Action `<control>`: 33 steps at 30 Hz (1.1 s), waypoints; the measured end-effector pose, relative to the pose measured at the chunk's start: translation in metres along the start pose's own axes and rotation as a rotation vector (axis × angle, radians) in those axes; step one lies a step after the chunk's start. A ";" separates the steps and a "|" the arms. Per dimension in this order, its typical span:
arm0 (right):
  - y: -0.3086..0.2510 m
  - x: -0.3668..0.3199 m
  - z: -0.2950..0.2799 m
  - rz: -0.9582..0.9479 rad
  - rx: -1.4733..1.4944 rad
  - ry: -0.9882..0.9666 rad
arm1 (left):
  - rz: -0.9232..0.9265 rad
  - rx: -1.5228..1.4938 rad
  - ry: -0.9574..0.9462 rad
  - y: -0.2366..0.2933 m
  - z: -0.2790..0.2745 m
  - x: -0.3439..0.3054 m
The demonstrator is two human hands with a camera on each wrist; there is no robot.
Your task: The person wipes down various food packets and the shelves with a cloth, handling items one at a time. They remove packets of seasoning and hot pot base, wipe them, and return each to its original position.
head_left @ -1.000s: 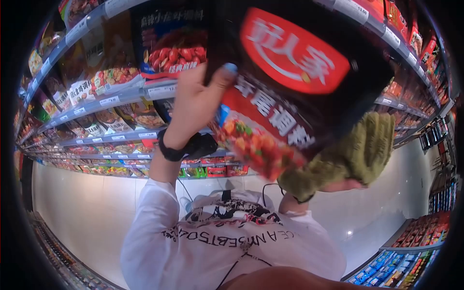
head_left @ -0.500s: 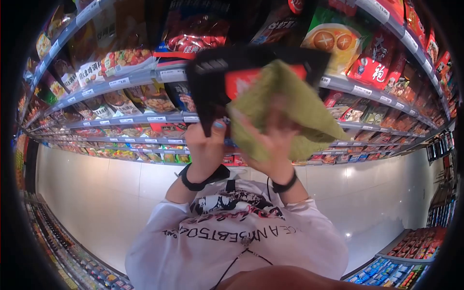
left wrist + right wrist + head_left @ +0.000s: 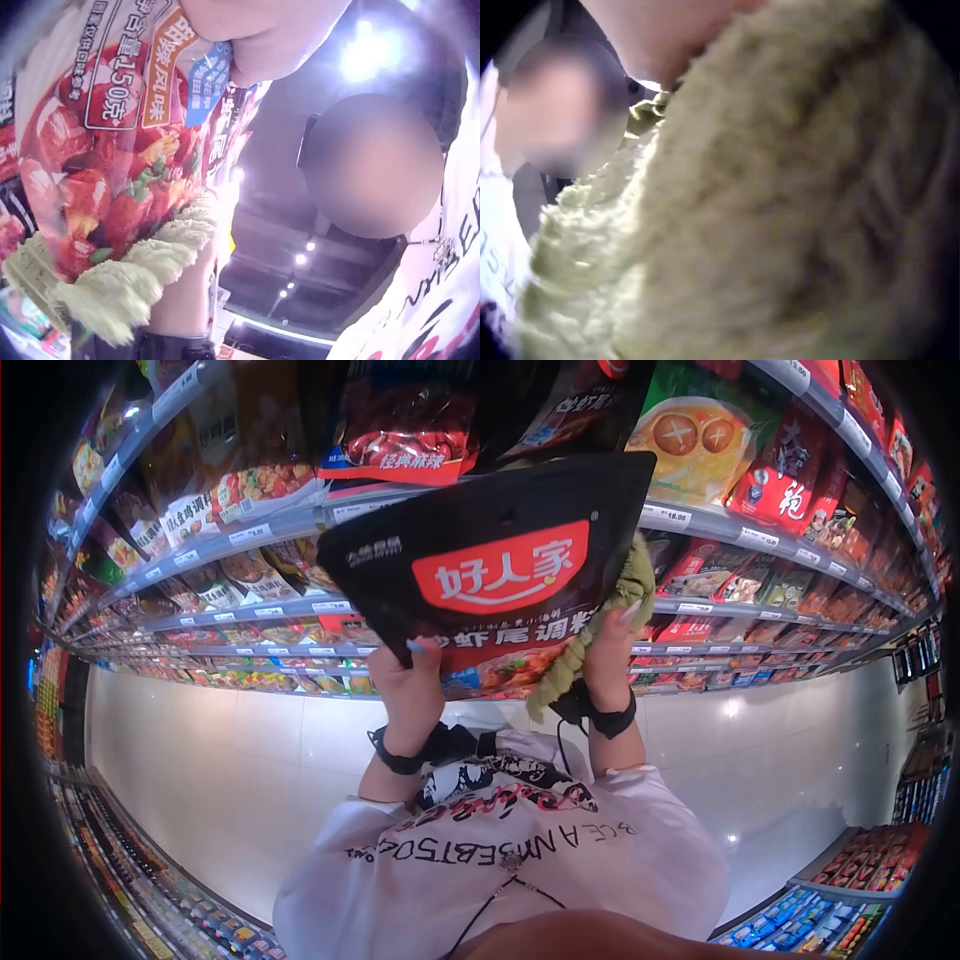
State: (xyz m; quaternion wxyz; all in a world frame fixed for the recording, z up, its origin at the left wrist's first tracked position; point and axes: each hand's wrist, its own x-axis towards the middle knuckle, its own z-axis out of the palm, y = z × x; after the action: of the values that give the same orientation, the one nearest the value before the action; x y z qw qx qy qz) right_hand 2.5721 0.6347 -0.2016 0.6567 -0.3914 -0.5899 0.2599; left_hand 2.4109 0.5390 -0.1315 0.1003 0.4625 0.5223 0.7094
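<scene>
A black and red pouch [image 3: 500,575] with white lettering is held up in front of the shelves, front face toward the head camera. My left hand [image 3: 408,690] pinches its lower left corner, thumb on the front. At the lower right edge my right hand [image 3: 608,665] grips a green cloth [image 3: 565,675] against the pouch, its thumb showing in front. In the left wrist view the pouch [image 3: 120,150] shows printed red food, with the cloth [image 3: 142,270] along its bottom. The cloth [image 3: 780,187] fills most of the right wrist view, hiding the fingers.
Behind the pouch, shelves [image 3: 720,530] with price tags hold rows of packets, among them a green and yellow packet [image 3: 695,435] and a dark red one [image 3: 405,435]. Pale floor tiles [image 3: 220,760] lie below. More shelves with goods [image 3: 865,860] stand at the lower right.
The pouch has turned from a steep tilt to face the camera and come lower. My right hand and the cloth have moved from across its front to its right edge.
</scene>
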 end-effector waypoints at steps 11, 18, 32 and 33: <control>-0.038 0.089 -0.076 0.467 0.374 0.000 | -0.115 -0.280 -0.893 0.035 0.096 0.120; -0.100 0.147 -0.060 0.122 0.222 -0.408 | -0.413 -0.496 -0.785 0.001 0.098 0.216; -0.069 0.231 0.097 -0.444 -0.117 -0.048 | -0.205 -0.113 -0.305 0.001 0.062 0.219; -0.065 0.237 0.105 -0.438 -0.112 -0.058 | -0.113 -0.010 -0.176 -0.003 0.066 0.216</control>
State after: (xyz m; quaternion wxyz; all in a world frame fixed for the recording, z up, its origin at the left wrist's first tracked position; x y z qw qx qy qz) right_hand 2.5014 0.8102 -0.0129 0.6575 -0.2821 -0.6930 0.0891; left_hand 2.3409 0.7181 -0.0134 0.1880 0.4922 0.5330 0.6621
